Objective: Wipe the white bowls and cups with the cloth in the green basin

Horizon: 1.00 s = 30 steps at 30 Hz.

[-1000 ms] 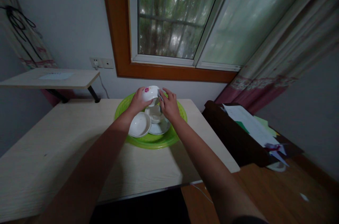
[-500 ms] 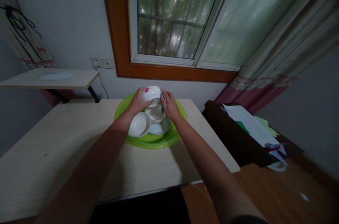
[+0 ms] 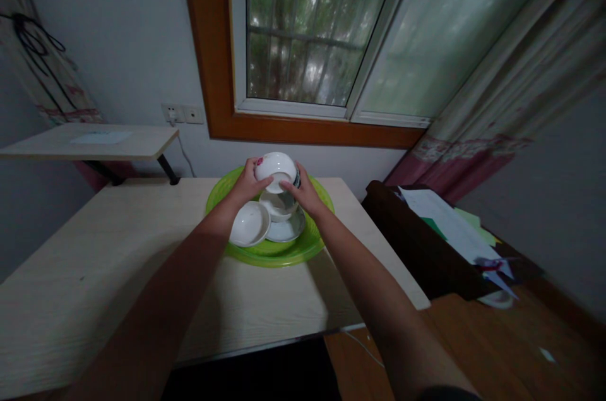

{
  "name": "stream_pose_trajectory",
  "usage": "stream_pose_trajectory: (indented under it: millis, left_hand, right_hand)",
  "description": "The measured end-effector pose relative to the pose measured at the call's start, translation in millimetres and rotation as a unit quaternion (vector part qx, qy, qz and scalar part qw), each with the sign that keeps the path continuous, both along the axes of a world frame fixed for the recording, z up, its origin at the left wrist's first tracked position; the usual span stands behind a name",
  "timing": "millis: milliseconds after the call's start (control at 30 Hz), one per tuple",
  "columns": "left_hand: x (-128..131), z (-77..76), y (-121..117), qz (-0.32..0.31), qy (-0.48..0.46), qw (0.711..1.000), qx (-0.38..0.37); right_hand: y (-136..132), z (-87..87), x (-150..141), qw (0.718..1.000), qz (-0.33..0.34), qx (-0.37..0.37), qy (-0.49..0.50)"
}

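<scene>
A white bowl (image 3: pixel 276 164) with a pink flower on its side is held up over a green basin, its base turned toward me. My left hand (image 3: pixel 250 181) grips its left side, thumb near the base ring. My right hand (image 3: pixel 303 191) closes on the right side, thumb also by the base. A dark-patterned edge shows between the bowl and my right fingers; I cannot make out what it belongs to. Below, a second white bowl (image 3: pixel 279 206) rests on a white plate (image 3: pixel 287 232), and another white bowl (image 3: pixel 249 224) leans at the left in the green basin (image 3: pixel 279 258).
The basin stands on a pale wooden table (image 3: pixel 142 275) by the window. At the left is a small raised shelf (image 3: pixel 113 143) on black legs. Papers (image 3: pixel 440 218) lie on a dark brown piece of furniture (image 3: pixel 402 237) to the right. A white cable (image 3: pixel 364 347) hangs below the table's front edge.
The held bowl has turned so its base faces me more. My right hand has shifted from beside the bowl's right edge to a grip with the thumb across its underside.
</scene>
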<state>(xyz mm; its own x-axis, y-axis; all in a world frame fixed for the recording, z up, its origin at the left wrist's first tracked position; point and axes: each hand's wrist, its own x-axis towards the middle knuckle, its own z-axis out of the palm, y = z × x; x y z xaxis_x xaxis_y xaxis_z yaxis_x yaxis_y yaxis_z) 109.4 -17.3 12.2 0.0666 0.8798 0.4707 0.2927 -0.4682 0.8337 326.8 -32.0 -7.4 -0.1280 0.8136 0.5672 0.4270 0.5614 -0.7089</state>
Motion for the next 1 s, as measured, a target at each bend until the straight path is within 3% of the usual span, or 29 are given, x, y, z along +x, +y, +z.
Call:
stream_pose_trajectory:
  millis: [167,400,567,700,1000]
  left_hand:
    - [0,-2.2,-2,0.001,0.048,0.998,0.027]
    - [-1,2.4,-5,0.008,0.096,0.991,0.090]
    - [-2,2.9,-4,0.031,0.106,0.989,0.096]
    - [-2,-0.5,-2,0.049,0.104,0.988,0.099]
    - [-3,0.6,-1,0.058,0.109,0.990,0.065]
  right_hand:
    - [2,0.3,4,0.997,-0.037,0.060,-0.041]
    - [-3,8.9,3,0.987,-0.036,0.133,-0.087]
    - [0,5.5,3,0.992,-0.051,0.112,-0.037]
    - [-2,8.6,1,0.987,-0.048,0.152,-0.014]
    - [-28,28.1,-8,0.961,-0.019,0.211,-0.180]
